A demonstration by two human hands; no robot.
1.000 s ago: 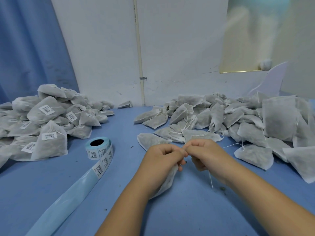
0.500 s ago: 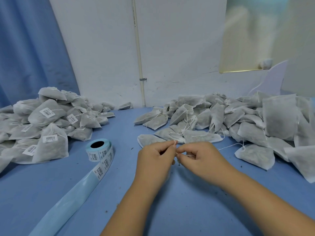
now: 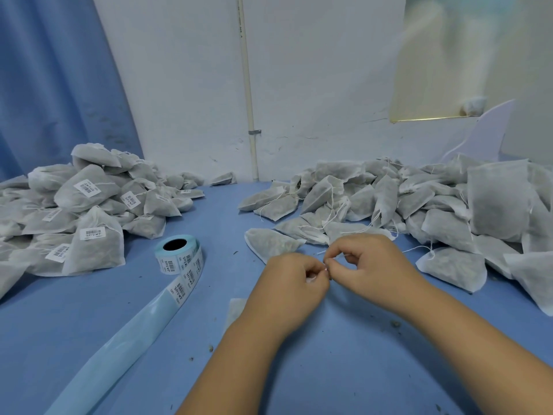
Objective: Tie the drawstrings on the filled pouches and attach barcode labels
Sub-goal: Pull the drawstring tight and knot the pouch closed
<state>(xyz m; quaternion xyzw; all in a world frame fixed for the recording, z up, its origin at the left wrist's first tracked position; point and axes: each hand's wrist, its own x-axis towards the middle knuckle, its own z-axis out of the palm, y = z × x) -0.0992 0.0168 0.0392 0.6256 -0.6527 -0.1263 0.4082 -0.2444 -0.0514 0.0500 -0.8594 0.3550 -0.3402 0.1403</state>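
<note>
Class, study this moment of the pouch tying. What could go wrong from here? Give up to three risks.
1. Both the left hand and right hand pinch the thin drawstring at the fingertips; it might slip, leaving a loose knot.
2. Crumbs lie on the table; a poorly closed pouch could leak more.
3. Loose strings from the unlabelled pile trail near the right hand and could snag.

White cracked wall (image 3: 314, 85), 1 vertical white pipe (image 3: 247, 85) with metal clamp (image 3: 254, 132), blue curtain (image 3: 54, 85) at left, blue tabletop (image 3: 89, 319), blurred yellowish pane (image 3: 463, 55) upper right, pale board (image 3: 484, 136) leaning below it
</note>
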